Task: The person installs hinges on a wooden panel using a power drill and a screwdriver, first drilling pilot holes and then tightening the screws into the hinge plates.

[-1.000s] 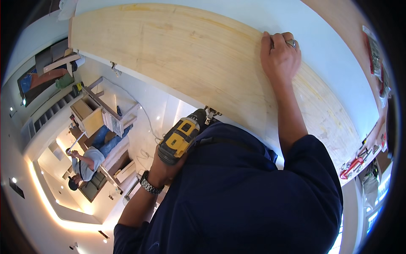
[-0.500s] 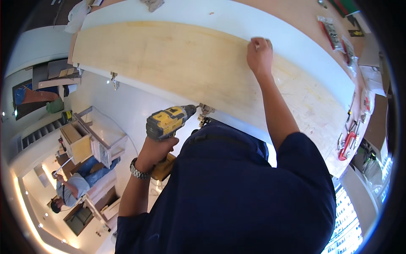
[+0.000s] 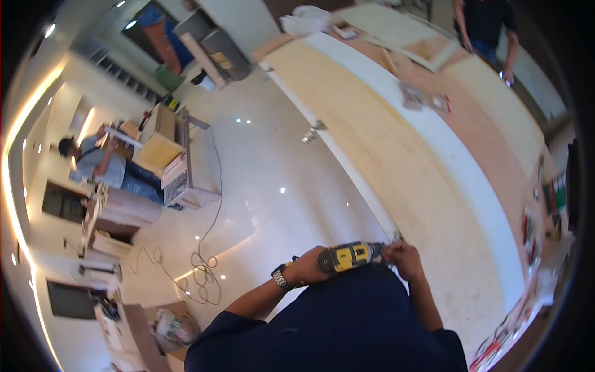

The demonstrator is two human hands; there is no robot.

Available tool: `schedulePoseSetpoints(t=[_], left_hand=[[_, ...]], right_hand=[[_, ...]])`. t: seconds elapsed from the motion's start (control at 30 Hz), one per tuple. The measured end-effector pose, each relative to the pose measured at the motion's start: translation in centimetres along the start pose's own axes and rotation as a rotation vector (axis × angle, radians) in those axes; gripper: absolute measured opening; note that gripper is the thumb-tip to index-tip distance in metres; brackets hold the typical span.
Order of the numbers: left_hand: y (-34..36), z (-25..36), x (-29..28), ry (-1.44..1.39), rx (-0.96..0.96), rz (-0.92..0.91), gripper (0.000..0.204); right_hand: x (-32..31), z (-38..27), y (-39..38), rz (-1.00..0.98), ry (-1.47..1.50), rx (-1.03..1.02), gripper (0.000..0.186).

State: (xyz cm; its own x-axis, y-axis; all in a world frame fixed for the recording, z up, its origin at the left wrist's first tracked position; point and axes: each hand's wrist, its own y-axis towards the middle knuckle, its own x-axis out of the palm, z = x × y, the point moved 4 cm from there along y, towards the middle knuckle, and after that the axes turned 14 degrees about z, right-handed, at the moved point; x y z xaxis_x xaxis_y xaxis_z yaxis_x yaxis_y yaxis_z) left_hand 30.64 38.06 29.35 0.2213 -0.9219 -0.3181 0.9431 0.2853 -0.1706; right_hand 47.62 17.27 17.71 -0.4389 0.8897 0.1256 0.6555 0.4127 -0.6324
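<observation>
My left hand [image 3: 305, 268], with a watch on the wrist, is wrapped round a yellow and black cordless drill [image 3: 352, 256] at my waist. The drill points right, toward the near edge of a long pale wooden panel [image 3: 396, 161]. At the drill's front end my right hand [image 3: 406, 260] is closed, fingers pinched together; what they hold, if anything, is too small to make out. A metal hinge [image 3: 397, 237] on the panel edge lies just beyond those fingers. Farther along the same edge sits another metal hinge [image 3: 315, 129].
Beneath the panel lies a white board [image 3: 458, 161] on a larger table. A plastic bag of small parts [image 3: 411, 97] rests there. One person [image 3: 486, 28] stands at the far right; another person [image 3: 108, 167] works beside wooden cabinets at left. A cable [image 3: 214, 217] coils on the glossy floor.
My right hand has come down from over the panel to the drill's tip. The drill has swung to point more rightward. My view has turned left, showing more floor.
</observation>
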Motion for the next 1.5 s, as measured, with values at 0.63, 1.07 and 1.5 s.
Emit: schedulePoseSetpoints(t=[0.63,1.07,1.5], left_hand=[[-6.4,-3.1,-4.7,-0.02,-0.011,0.113,0.028],[-4.3,-3.4,-3.3,-0.31,0.052,0.004,0.035],[-1.1,-2.7,1.3,0.03,0.093,-0.146,0.028]], right_hand=[[6.3,-0.2,0.5,-0.13,-0.182,0.017,0.013],[3.2,-0.6,0.5,-0.357,-0.832,-0.315,0.036],[-2.8,4.4,-1.8,-0.357,0.398,0.265,0.008]])
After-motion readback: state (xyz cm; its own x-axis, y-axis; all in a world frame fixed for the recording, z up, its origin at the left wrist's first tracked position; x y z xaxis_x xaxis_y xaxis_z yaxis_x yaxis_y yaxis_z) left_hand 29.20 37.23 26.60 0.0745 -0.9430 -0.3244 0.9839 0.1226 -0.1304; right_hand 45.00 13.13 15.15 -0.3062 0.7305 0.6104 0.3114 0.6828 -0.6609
